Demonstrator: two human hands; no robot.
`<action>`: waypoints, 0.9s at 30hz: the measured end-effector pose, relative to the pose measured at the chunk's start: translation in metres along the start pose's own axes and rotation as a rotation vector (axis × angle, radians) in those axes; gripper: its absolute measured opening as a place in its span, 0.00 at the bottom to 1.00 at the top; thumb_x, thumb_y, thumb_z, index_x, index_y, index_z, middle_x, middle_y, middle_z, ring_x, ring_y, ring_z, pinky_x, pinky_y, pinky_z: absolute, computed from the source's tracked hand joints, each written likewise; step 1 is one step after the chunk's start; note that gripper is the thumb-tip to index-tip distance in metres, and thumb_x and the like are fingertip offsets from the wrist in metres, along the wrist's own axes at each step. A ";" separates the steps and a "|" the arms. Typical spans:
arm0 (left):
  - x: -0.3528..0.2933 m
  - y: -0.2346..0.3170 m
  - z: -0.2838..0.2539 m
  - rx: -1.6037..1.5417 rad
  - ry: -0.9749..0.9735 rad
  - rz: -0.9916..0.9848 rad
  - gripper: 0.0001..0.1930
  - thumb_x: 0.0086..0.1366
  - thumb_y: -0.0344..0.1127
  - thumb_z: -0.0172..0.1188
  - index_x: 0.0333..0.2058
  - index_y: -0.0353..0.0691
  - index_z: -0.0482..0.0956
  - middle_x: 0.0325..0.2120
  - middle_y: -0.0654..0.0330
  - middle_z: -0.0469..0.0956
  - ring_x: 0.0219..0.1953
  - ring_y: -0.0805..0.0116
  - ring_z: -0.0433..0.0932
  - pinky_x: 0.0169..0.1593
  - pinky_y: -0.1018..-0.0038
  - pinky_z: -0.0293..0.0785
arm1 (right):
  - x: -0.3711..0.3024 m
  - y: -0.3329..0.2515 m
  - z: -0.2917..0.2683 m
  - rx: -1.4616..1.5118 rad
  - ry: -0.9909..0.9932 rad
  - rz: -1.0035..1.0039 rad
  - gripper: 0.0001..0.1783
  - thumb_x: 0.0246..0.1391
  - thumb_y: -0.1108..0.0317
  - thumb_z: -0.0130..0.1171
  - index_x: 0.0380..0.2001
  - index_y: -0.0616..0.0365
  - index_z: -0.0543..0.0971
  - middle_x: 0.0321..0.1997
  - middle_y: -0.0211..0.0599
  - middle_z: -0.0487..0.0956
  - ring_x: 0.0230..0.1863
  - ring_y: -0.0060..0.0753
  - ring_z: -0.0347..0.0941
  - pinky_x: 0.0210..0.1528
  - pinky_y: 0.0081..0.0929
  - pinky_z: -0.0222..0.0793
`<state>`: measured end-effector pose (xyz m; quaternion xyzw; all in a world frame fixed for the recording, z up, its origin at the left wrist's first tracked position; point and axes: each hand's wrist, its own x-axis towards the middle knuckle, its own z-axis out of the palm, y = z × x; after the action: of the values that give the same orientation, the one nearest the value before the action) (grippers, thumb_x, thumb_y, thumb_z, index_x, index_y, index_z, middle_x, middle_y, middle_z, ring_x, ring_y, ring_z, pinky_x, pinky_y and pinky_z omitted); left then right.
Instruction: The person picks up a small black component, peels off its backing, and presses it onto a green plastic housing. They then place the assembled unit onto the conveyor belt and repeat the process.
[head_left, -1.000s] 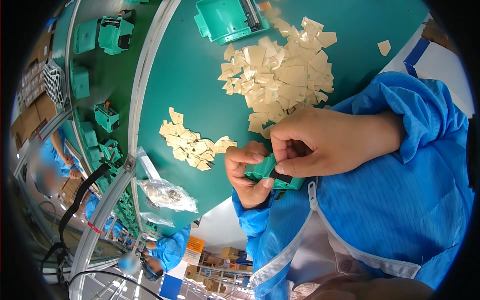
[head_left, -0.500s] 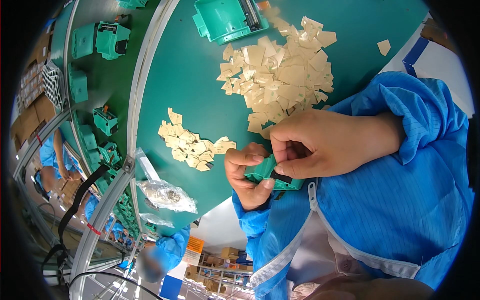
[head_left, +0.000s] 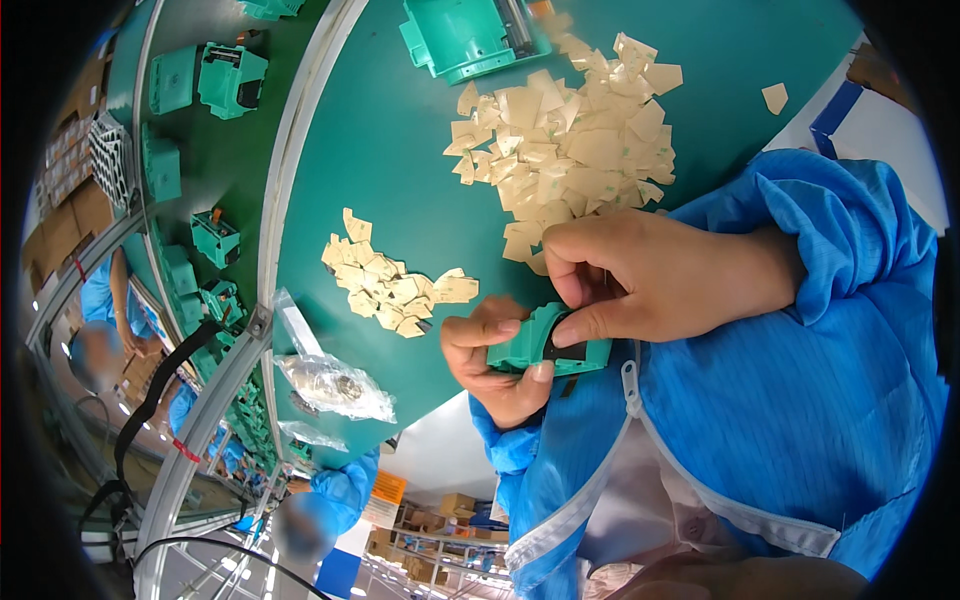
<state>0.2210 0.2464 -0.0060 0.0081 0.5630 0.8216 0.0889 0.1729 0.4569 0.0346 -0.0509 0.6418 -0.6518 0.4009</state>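
Note:
Close to my chest, a small green plastic housing is gripped between the thumb and fingers of my left hand. A black piece lies against the housing's upper side. My right hand is closed over it, with the thumb pressing on the black piece and the fingers curled. What the curled fingers touch behind the thumb is hidden. Just beyond the hands is a large heap of beige, odd-shaped flat pieces, some with small green marks. A smaller heap of similar pieces lies further left.
A larger green plastic housing with black parts sits at the far edge of view. A clear plastic bag lies at the table's left. Beyond a metal rail, several green housings stand on another surface. Co-workers in blue are at the left.
My right thumb has shifted and lies flatter on the black piece. The housing has tilted slightly in my left hand. The whole view has moved a little.

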 end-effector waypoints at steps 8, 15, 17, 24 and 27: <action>0.001 -0.010 0.001 -0.114 0.054 -0.042 0.24 0.52 0.36 0.73 0.40 0.40 0.67 0.26 0.57 0.72 0.27 0.74 0.66 0.32 0.78 0.63 | 0.005 0.016 -0.004 0.150 -0.049 -0.044 0.12 0.61 0.65 0.59 0.41 0.61 0.74 0.29 0.33 0.77 0.30 0.24 0.71 0.29 0.28 0.66; 0.016 -0.005 0.001 -0.146 0.124 0.027 0.24 0.52 0.36 0.73 0.40 0.41 0.67 0.27 0.57 0.72 0.27 0.73 0.66 0.32 0.78 0.63 | 0.020 0.000 -0.007 0.001 -0.189 0.003 0.17 0.69 0.56 0.51 0.43 0.61 0.75 0.31 0.30 0.74 0.32 0.21 0.69 0.34 0.21 0.66; 0.024 0.001 0.002 -0.099 0.139 0.067 0.24 0.52 0.37 0.73 0.40 0.40 0.67 0.27 0.57 0.72 0.27 0.73 0.66 0.33 0.78 0.64 | 0.029 0.004 -0.003 -0.066 -0.183 -0.124 0.18 0.69 0.56 0.50 0.42 0.62 0.76 0.32 0.30 0.75 0.32 0.21 0.70 0.34 0.21 0.68; 0.104 0.038 -0.064 0.221 0.126 0.133 0.20 0.60 0.44 0.66 0.43 0.43 0.67 0.30 0.60 0.71 0.33 0.70 0.76 0.33 0.72 0.78 | 0.054 -0.011 -0.016 0.278 -0.077 -0.024 0.15 0.71 0.62 0.43 0.46 0.61 0.75 0.36 0.34 0.74 0.34 0.23 0.76 0.34 0.24 0.75; 0.183 0.078 -0.111 0.493 0.418 -0.004 0.15 0.66 0.44 0.59 0.43 0.42 0.71 0.32 0.62 0.75 0.32 0.71 0.78 0.32 0.73 0.78 | 0.054 -0.026 -0.029 0.151 0.030 -0.090 0.12 0.68 0.67 0.44 0.46 0.58 0.74 0.37 0.36 0.76 0.33 0.28 0.76 0.36 0.29 0.74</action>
<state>0.0174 0.1452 0.0098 -0.1404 0.7513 0.6441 -0.0316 0.1072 0.4446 0.0284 -0.0395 0.5940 -0.7163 0.3641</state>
